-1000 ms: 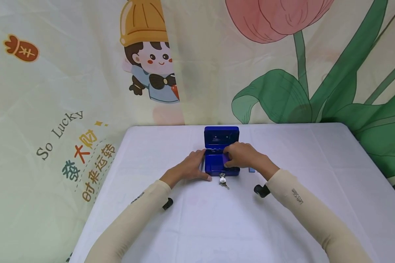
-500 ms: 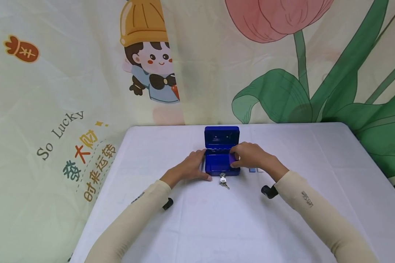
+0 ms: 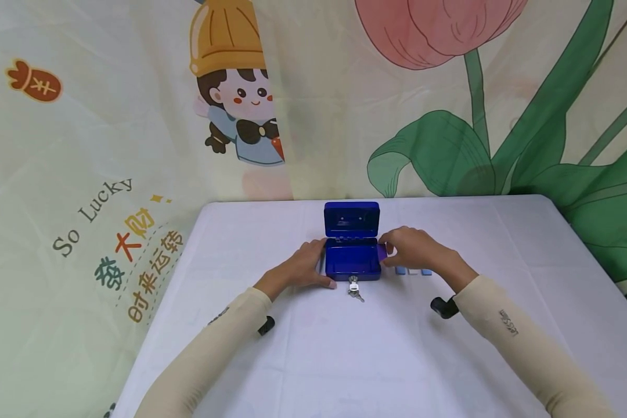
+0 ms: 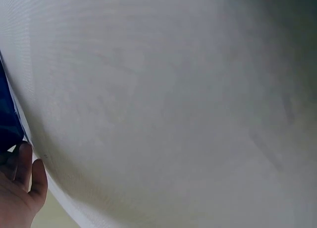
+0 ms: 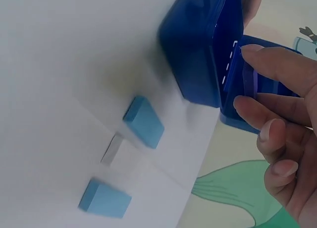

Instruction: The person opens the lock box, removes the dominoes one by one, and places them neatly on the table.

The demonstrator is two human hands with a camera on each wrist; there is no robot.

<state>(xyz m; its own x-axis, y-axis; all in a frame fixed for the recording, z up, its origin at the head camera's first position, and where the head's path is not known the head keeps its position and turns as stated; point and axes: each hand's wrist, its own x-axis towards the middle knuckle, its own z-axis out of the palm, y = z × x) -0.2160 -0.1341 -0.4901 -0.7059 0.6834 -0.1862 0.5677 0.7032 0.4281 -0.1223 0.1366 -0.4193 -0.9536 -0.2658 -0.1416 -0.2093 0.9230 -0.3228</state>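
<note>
A small blue cash box (image 3: pixel 339 276) stands on the table with its lid (image 3: pixel 352 219) raised. My left hand (image 3: pixel 307 264) rests against the box's left side, its thumb at the front corner and its fingers spread toward the back. My right hand (image 3: pixel 414 251) pinches a flat purple piece (image 5: pixel 250 80) between thumb and fingertips, just outside the box's right wall. In the right wrist view its other fingers are loosely bent. A lock with keys (image 3: pixel 354 288) hangs at the front of the box. Part of the purple piece is hidden by the fingers.
Right of the box lie a blue block (image 5: pixel 144 123), a white block (image 5: pixel 121 151) and another blue block (image 5: pixel 105 199) in a row. The white-covered table (image 3: pixel 313 360) meets a printed curtain (image 3: pixel 319 116) behind the box.
My right hand has moved right with the purple piece, from inside the box to just past its right wall. More blocks show beneath it. The left hand has stayed put.
</note>
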